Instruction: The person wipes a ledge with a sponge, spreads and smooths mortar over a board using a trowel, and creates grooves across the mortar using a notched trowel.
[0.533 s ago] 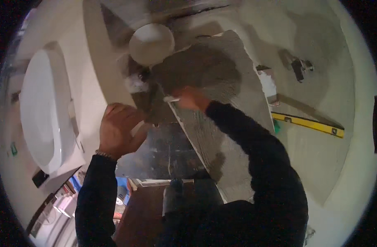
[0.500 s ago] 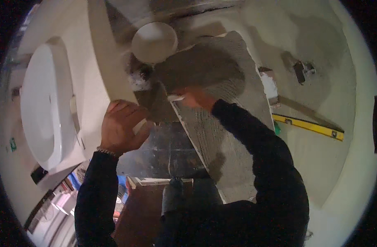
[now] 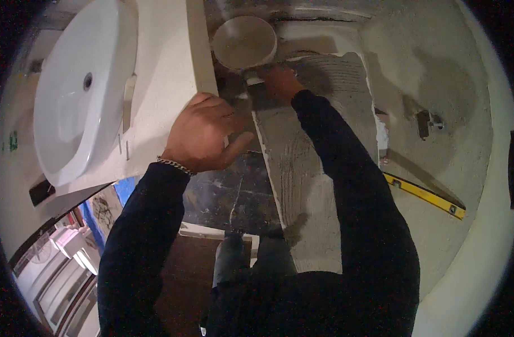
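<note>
My right hand (image 3: pixel 282 83) is closed around a trowel, of which only a pale part (image 3: pixel 255 80) shows; its blade is hidden. It works at the far left edge of a grey mortar-covered surface (image 3: pixel 302 149), which has combed ridges. Just beyond the hand stands a round pale bucket (image 3: pixel 246 45). My left hand (image 3: pixel 203 135), a chain bracelet at its wrist, lies at the edge of a cream counter (image 3: pixel 162 62). Its fingers are loosely bent, with the thumb apart, and no held object shows.
A white washbasin (image 3: pixel 80 106) sits on the counter at left. On the right, a yellow spirit level (image 3: pixel 425 195) lies along the pale wall (image 3: pixel 453 157), near a pipe fitting (image 3: pixel 435 121). Dark tiles (image 3: pixel 234 196) lie between counter and mortar.
My right hand has moved the trowel farther away, up to the bucket. The view has shifted, bringing more of the basin into sight. My left hand stays at the counter edge.
</note>
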### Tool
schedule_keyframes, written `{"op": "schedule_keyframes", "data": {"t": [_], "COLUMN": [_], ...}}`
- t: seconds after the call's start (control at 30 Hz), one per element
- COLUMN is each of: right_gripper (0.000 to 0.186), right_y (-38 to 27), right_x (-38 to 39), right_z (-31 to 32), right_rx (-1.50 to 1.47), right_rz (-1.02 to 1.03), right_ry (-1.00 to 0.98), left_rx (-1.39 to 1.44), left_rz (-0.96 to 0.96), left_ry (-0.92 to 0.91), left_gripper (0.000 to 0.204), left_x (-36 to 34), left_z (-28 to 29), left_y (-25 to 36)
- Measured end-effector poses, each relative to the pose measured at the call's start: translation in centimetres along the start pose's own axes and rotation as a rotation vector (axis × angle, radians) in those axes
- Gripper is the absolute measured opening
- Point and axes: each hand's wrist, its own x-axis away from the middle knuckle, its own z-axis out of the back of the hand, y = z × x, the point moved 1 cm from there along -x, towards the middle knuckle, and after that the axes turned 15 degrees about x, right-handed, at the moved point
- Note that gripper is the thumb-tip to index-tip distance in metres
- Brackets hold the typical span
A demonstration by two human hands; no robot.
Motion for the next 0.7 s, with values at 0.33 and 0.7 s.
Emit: {"op": "schedule_keyframes", "data": {"t": [0.33,0.7], "right_gripper": [0.023,0.031], "right_y": [-1.2,-5.9], "right_x": [10.6,25.9], "right_z": [-4.5,7.9], "right_rx": [0.02,-0.2], "right_rz": [0.016,0.051], "right_ry": [-0.108,-0.675], "left_rx": [0.04,-0.043], "left_rz": [-0.045,-0.044], "left_ry": [0.054,0.053], "left_gripper": [0.014,0.013], "left_x": [-0.7,1.0], "left_z": [-0.5,-0.5], "left_y": [0.4,-0.4]}}
